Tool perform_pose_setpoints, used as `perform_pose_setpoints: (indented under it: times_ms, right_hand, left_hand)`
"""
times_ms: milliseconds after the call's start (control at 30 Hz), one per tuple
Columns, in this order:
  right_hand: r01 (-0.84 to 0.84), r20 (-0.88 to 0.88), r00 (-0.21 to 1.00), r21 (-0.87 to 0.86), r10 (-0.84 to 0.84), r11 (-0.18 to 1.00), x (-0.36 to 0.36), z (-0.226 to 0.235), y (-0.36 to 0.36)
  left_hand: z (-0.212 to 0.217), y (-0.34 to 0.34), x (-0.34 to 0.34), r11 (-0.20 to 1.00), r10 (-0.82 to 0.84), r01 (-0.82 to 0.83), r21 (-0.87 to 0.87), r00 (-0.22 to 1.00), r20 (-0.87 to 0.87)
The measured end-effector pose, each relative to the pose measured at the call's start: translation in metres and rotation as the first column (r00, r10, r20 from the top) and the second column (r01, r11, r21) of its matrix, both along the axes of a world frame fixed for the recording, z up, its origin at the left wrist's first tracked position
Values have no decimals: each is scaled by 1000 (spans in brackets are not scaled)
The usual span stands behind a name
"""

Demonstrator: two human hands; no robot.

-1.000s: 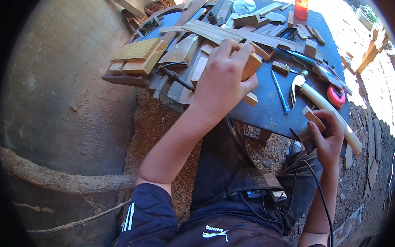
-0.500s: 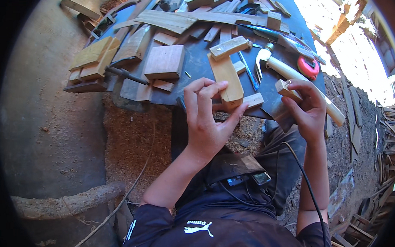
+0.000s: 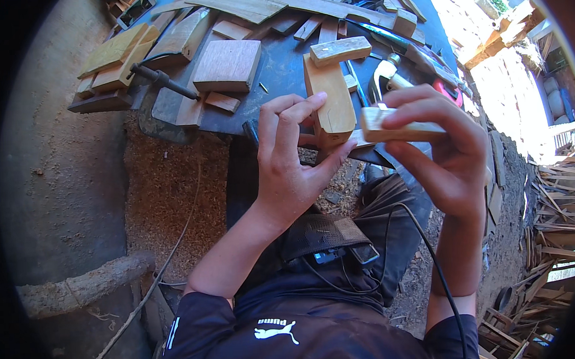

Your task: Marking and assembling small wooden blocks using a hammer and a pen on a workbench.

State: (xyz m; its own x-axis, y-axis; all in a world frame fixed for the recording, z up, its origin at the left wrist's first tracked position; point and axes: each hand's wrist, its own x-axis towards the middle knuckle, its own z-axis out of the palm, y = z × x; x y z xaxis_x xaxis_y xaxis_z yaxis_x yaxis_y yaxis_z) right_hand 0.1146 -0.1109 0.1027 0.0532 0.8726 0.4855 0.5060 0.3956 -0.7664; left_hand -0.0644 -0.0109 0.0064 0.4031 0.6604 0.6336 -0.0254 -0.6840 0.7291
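Note:
My left hand point(image 3: 293, 157) pinches the near end of a long yellowish wooden block point(image 3: 332, 108) between fingers and thumb at the table's front edge. Across the block's far end lies a smaller wooden block point(image 3: 340, 50). My right hand point(image 3: 448, 142) grips a short pale wood block point(image 3: 393, 126) between thumb and fingers, held up just right of the yellowish one. Behind that hand, a claw hammer point(image 3: 384, 75) is partly hidden, as is a red tape measure point(image 3: 448, 93). Below the right hand shows a grey, flat piece that I cannot identify.
Offcuts and boards point(image 3: 237, 5) heap up at the back of the dark table point(image 3: 274, 60). A square wood block point(image 3: 226, 64) and a clamp-like metal rod point(image 3: 164, 80) sit at left. A black cable point(image 3: 429, 250) hangs by my right forearm. Wood scraps point(image 3: 562, 233) cover the ground at right.
My right hand has moved left and lifted the pale block close to the yellowish one, turning it more level. My left hand keeps its pinch. The view has shifted slightly.

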Motion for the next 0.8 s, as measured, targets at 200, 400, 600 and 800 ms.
perform_pose_setpoints:
  times_ms: [200,400,600,800]
  right_hand:
    - [-34,154,987,-44,40,998,3,-6,24]
    - [-38,83,996,-102,46,994,0,-13,29]
    - [-43,170,984,-46,50,998,1,-11,30]
    - [1,227,974,-6,0,1000,-5,-11,29]
  left_hand:
    - [4,1,-7,999,-42,41,-32,999,-25]
    - [8,4,-15,989,-114,109,-100,993,-39]
    - [14,5,-19,984,-137,132,-118,990,-39]
    - [14,6,-21,972,-171,169,-161,985,2]
